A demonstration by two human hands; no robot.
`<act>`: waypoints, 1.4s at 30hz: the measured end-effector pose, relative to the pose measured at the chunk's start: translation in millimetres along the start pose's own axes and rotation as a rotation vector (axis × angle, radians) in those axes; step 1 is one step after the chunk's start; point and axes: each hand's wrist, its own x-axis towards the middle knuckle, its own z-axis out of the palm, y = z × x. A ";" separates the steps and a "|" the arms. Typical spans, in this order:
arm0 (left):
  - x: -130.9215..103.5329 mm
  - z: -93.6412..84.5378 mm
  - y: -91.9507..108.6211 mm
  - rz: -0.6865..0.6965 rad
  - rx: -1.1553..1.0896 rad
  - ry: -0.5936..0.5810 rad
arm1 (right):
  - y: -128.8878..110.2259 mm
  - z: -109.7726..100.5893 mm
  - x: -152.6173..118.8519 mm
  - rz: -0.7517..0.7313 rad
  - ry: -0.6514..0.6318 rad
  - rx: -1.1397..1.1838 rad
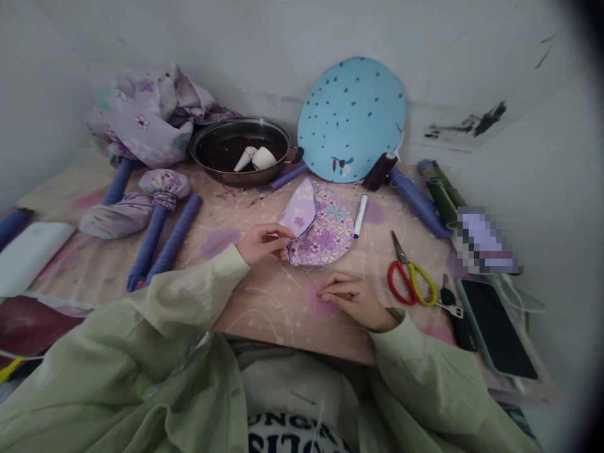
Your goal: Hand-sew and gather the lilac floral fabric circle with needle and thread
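A round piece of purple floral fabric [328, 229] lies on the table, its upper left part folded over to show a paler lilac side with a dark blue edge line. My left hand [267, 242] is closed on the left edge of this fabric, thumb and fingers pinching it. To the lower right, my right hand [352, 299] is closed in a pinch, apart from the fabric. A faint thin line, looking like sewing thread [311, 280], runs from the fabric to those fingertips. Whether a needle is between them is too small to tell. A white marker [360, 216] lies beside the fabric.
Scissors [410, 277] with red and yellow handles, keys [450, 302] and a phone [497, 330] lie right. Behind stand a metal pan [240, 176] with thread cones, a blue dotted disc [352, 119] and a dark thread spool [380, 172]. Blue-wrapped sticks [174, 239] lie left.
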 end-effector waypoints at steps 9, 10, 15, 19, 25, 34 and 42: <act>-28.0 7.9 6.1 -0.174 -0.380 -0.102 | 0.5 -1.8 0.9 0.036 0.001 0.015; -29.5 8.5 6.1 -0.174 -0.360 -0.097 | 0.4 -1.6 1.0 0.039 0.001 0.016; -24.0 7.7 -0.9 -0.027 0.012 0.044 | 1.4 -0.6 0.7 0.043 -0.003 0.012; -13.2 7.0 -10.9 0.241 0.545 0.101 | 1.9 -0.4 0.0 0.038 -0.005 0.008; -6.3 10.1 -23.8 0.509 0.815 0.049 | 0.1 -0.1 0.3 0.036 -0.009 0.003; 1.0 9.3 -23.1 0.712 0.944 -0.021 | 2.8 1.4 -0.9 0.031 -0.018 0.024; 5.9 13.0 -22.5 0.823 0.978 0.012 | 3.7 1.7 -3.7 0.045 -0.020 0.039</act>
